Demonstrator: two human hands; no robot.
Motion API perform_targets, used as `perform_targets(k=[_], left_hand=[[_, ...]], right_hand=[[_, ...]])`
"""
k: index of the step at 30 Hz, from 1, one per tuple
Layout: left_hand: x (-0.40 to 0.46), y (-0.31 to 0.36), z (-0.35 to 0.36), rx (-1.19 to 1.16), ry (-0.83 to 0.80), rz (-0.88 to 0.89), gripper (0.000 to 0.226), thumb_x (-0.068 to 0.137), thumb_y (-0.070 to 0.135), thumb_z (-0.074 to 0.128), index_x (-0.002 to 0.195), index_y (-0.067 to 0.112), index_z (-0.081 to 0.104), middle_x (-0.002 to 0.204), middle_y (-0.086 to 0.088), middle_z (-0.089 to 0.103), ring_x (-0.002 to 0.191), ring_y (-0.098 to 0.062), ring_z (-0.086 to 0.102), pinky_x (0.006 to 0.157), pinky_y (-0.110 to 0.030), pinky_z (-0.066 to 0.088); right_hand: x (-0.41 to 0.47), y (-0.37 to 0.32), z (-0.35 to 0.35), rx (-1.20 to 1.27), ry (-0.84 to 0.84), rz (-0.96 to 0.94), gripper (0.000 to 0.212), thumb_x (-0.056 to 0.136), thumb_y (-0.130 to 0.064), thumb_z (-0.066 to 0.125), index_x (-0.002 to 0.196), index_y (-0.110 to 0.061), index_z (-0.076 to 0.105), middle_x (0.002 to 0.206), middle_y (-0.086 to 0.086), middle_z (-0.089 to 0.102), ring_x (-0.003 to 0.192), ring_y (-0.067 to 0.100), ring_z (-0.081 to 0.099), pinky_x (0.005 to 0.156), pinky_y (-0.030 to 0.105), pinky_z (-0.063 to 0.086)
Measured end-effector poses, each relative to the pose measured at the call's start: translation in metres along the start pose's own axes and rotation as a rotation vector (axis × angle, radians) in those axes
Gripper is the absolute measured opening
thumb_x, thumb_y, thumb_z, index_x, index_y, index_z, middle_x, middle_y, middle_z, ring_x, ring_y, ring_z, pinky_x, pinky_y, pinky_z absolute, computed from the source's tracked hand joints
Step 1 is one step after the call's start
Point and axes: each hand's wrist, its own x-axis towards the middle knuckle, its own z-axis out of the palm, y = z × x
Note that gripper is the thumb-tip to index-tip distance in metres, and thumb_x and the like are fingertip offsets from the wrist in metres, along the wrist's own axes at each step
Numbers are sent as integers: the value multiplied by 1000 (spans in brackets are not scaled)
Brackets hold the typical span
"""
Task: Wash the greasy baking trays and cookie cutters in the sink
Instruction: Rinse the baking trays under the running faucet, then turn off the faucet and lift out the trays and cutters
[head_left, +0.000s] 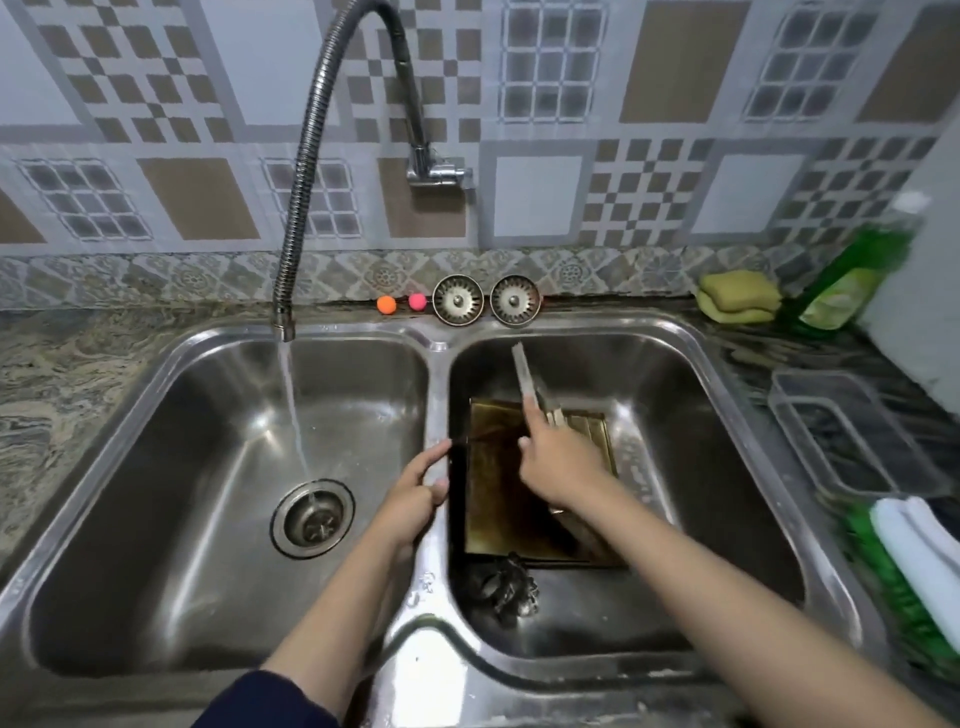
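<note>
left hand gripping baking tray edge, right hand pinching blurred strip

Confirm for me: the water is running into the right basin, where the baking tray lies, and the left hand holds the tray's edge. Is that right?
Not quite. In the head view the water from the faucet runs into the left basin, down to its drain. The baking tray does lie in the right basin, and the left hand holds the tray's edge.
</note>
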Motion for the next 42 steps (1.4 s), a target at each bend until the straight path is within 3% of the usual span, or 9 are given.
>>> perform_targets(k=[5,13,17,24,29,33,36,38,42], left_hand=[[-3,3,-2,-69,-33,22,53,94,-5,45,124,37,54,144,5,45,132,-13,42,113,-31,31],[-3,1,0,-60,38,17,53,93,-3,46,127,37,54,145,2,44,136,-14,37,116,-35,27],[-9,7,5,-7,78,30,51,93,-3,47,127,35,55,141,2,47,132,-14,42,111,-28,32],[-20,37,19,189,343,184,25,91,6,57,110,20,65,117,-5,65,112,-17,58,104,-34,43],[-33,124,8,247,591,647,15,83,16,60,96,17,66,100,-7,62,93,-7,59,80,-4,42],[-36,186,-21,345,852,895,18,76,19,57,91,24,67,103,-5,45,96,-6,46,94,-25,39],[-25,217,-46,434,836,805,17,80,19,58,92,23,69,109,-4,46,107,-13,42,101,-25,29],[-15,227,-59,429,735,772,21,84,7,59,93,22,69,104,1,54,94,-5,51,98,-27,40],[-3,235,-72,312,637,730,40,84,-11,50,79,24,69,78,8,56,66,-7,51,71,-21,48]], right_hand=[[31,-2,50,180,-171,-42,69,97,-30,40,153,-24,-1,161,-2,4,148,23,1,118,51,11],[57,7,93,240,-345,-78,67,97,-45,41,152,-35,4,161,-6,-3,148,22,-4,114,59,0],[54,22,93,345,-320,-30,61,99,-38,41,152,-29,12,161,-3,4,148,23,2,117,56,6],[60,2,7,607,100,-213,51,95,-24,53,144,-17,40,147,2,43,138,18,37,115,36,31],[78,-45,-68,692,274,-374,45,93,-16,55,138,-19,50,129,0,58,120,12,53,104,27,40],[106,-75,-112,700,358,-437,40,91,-10,56,131,-17,56,111,0,62,103,9,56,96,22,42],[132,-82,-138,673,349,-410,38,91,-13,57,128,-19,57,109,2,61,98,12,56,90,23,42],[147,-80,-151,615,353,-381,35,90,-13,59,125,-16,59,108,3,62,95,14,57,86,21,41],[169,-75,-166,643,388,-367,27,87,-6,56,113,-9,64,94,1,65,83,13,58,69,3,42]])
